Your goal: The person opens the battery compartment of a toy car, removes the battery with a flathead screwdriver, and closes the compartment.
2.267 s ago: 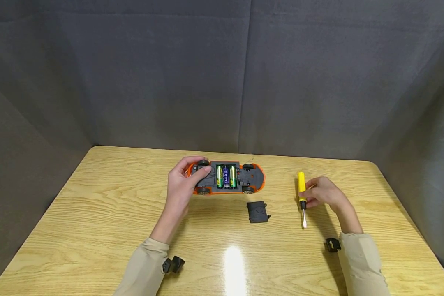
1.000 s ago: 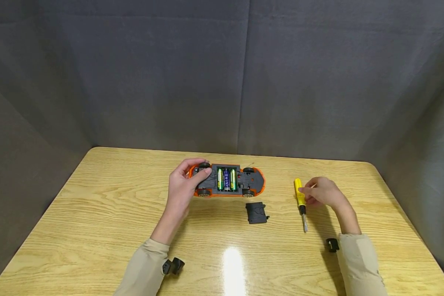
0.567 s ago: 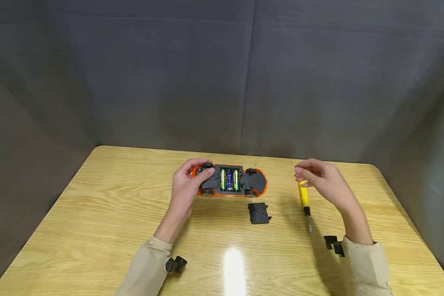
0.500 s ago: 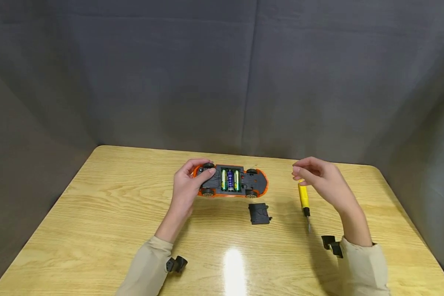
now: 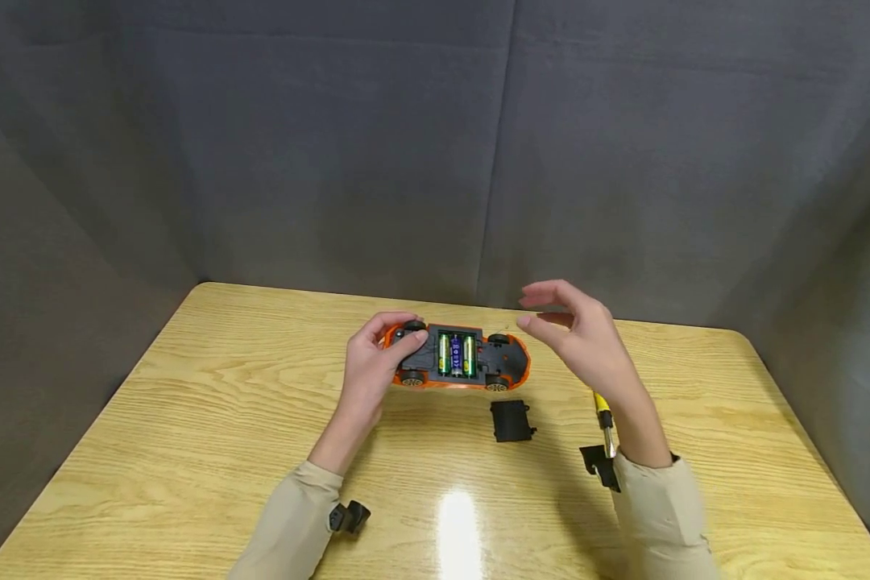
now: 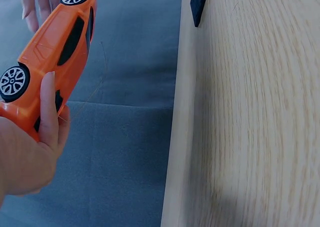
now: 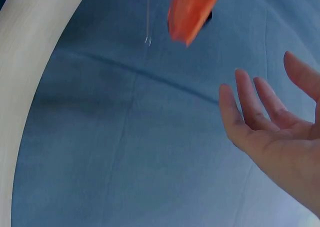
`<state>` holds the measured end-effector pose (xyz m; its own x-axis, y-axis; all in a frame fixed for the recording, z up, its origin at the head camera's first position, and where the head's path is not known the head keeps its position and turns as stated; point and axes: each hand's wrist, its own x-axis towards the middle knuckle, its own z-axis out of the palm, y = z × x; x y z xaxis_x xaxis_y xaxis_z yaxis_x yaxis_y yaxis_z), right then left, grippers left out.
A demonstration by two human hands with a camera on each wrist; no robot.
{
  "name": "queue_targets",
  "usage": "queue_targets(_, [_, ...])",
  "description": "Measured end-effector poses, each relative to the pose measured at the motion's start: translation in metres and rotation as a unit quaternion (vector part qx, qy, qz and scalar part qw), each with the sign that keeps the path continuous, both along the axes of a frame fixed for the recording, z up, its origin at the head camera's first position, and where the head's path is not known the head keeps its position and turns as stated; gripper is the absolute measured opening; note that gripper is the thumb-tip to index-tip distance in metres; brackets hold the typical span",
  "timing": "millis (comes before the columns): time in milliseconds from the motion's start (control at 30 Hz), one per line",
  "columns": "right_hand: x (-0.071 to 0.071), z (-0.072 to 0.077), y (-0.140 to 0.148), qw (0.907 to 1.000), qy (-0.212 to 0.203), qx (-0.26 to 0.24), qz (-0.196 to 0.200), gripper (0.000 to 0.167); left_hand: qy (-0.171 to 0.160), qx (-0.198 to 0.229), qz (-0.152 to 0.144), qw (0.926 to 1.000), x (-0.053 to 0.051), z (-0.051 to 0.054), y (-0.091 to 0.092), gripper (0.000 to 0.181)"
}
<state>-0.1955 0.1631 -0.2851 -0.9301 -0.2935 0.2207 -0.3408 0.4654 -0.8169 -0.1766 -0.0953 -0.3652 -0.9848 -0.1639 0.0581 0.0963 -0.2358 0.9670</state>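
My left hand (image 5: pixel 370 358) grips one end of an orange toy car (image 5: pixel 503 362), thumb across its dark underside. The car is held above the table with its belly toward me; the left wrist view shows the orange body (image 6: pixel 60 47) and wheels. Three batteries (image 5: pixel 456 355), two green and one purple, lie side by side in its uncovered compartment. My right hand (image 5: pixel 583 338) hovers just right of the car, fingers spread and holding nothing; the right wrist view shows its bare palm (image 7: pixel 280 132). A black battery cover (image 5: pixel 511 421) lies on the table below the car.
A yellow-handled screwdriver (image 5: pixel 604 411) lies on the wooden table (image 5: pixel 210 419), partly hidden by my right forearm. Grey cloth (image 5: pixel 333 161) stands behind the table and at both sides. A black wrist mount (image 5: pixel 600 467) sticks out from my right sleeve.
My right hand has let go of the screwdriver, leaving it on the table, then risen and moved left toward the car. The left hand keeps its grip on the car.
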Motion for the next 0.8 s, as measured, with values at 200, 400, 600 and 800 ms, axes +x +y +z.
queue_targets(200, [-0.003,-0.011,-0.026,0.9985,0.018,0.029,0.042,0.032,0.002,-0.011,0.001,0.9999,0.0,0.0,0.001,0.028])
queue_targets(400, [0.001,-0.019,-0.044,0.9949,0.022,0.079,0.058,0.032,0.001,-0.004,-0.013,0.9999,-0.002,0.0,0.005,0.028])
queue_targets(600, [0.003,-0.025,-0.054,0.9923,0.039,0.095,0.07,0.027,0.007,0.003,-0.021,0.9998,-0.003,-0.001,0.008,0.027])
queue_targets(800, [0.003,-0.028,-0.058,0.9906,0.052,0.102,0.074,0.022,0.008,0.009,-0.021,0.9997,-0.001,0.0,0.008,0.028])
